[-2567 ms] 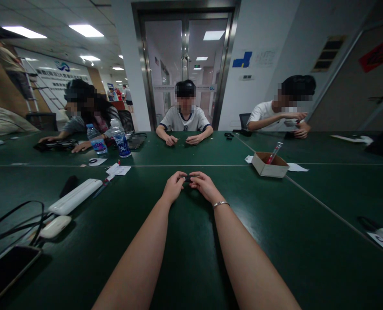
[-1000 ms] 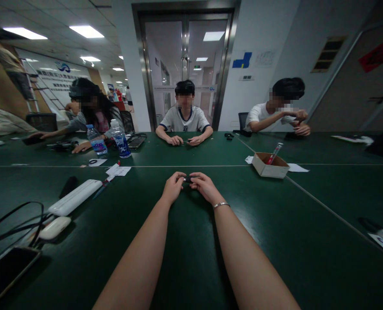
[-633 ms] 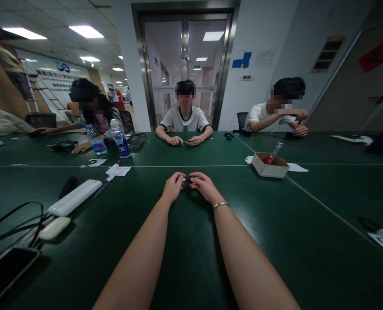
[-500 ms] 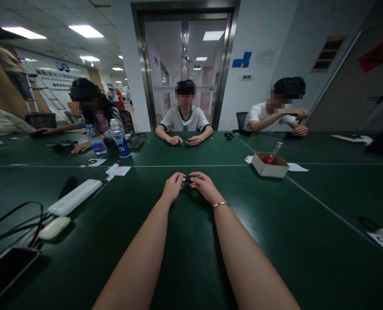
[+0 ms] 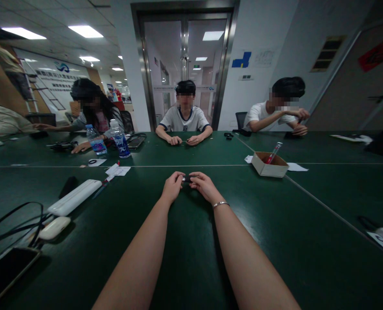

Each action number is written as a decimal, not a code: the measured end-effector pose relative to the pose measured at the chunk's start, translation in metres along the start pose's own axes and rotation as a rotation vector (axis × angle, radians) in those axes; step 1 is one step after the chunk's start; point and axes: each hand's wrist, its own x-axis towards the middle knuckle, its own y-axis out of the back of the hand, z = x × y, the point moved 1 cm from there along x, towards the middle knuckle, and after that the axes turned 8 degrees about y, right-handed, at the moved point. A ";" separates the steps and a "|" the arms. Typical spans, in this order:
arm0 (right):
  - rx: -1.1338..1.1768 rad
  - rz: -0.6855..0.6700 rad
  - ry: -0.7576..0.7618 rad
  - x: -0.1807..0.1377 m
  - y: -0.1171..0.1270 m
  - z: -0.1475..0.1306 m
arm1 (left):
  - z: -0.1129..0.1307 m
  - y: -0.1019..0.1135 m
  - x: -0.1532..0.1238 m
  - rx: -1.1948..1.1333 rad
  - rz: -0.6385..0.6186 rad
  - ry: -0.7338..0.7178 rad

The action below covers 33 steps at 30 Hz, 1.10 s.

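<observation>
Small dark piece (image 5: 186, 178): where is it, and who has it?

— Dead centre, low over the green table (image 5: 191, 254), pinched from both ends. The left hand (image 5: 172, 187) has its fingertips (image 5: 179, 175) closed on the nine o'clock end. The right hand (image 5: 205, 186) has its fingertips (image 5: 194, 175) closed on the three o'clock end. Both sets of fingers are drawn together and clamped on it, none spread.

— What is it?

— Too small and dark to tell; a pale glint on top may be metal.

— Which step is this, would you say?

— I judge it a fine two-handed hold, with the piece being worked in place between the fingertips. The forearms run back toward six o'clock, and a thin bracelet (image 5: 220, 203) sits on the right wrist.

— What would a next move call for?

— Small, even fingertip force. One hand braces while the other works, and both stay low for steadiness. If the piece slipped onto that dark table it would be hard to spot.

— And farther out?

— A cardboard box (image 5: 269, 168) with a red pen (image 5: 273, 153) stands at two o'clock, well apart. Paper slips (image 5: 118, 170) lie at ten, a long white case (image 5: 75, 196) at nine, and two bottles (image 5: 120, 141) at eleven. A person (image 5: 185, 119) sits at twelve, hands together on the table.
</observation>
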 end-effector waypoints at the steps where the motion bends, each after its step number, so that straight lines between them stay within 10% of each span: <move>1: 0.000 -0.001 0.001 0.000 0.000 0.000 | 0.000 0.000 0.000 0.004 -0.001 -0.004; 33: -0.021 0.024 -0.004 0.001 0.001 0.001 | -0.002 -0.002 0.001 -0.021 -0.004 0.007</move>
